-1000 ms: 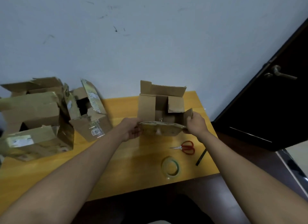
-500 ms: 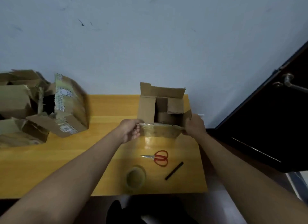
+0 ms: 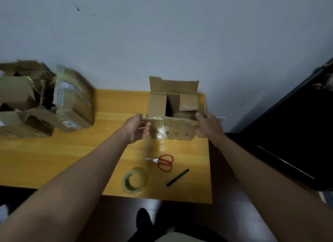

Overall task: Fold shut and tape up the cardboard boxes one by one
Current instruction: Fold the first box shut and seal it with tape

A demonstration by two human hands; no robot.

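Box (image 3: 173,104) at centre-right of table (image 3: 54,160), near the back edge, top open; we are treating it as the one in hand. Both hands are gripping its near flap (image 3: 173,128), the tape-glossed one: left hand (image 3: 137,127) at the flap's left corner w/ thumb on top and fingers curled under, right hand (image 3: 207,124) at the right corner, pinching the edge; its lower fingers are curling under, exact lie unclear. We are judging that a two-corner hold keeps the flap square while it is being swung over the opening. Back flap is standing upright; 2 side flaps are leaning inward, approx. half folded, so the near flap would close over them.

Tape roll (image 3: 134,181), scissors (image 3: 162,161) and black stick (image 3: 177,177) are lying just in front of the box, towards us, presumably kept within reach for the sealing step, not yet begun.

Count: 1 box in hand; a heap of other boxes (image 3: 41,101) at far left, approx. 3, overlapping so we cannot tell exactly; 1 tape roll; 1 pr. scissors; 1 stick; 2 hands. Heap is sitting well apart from the work area.
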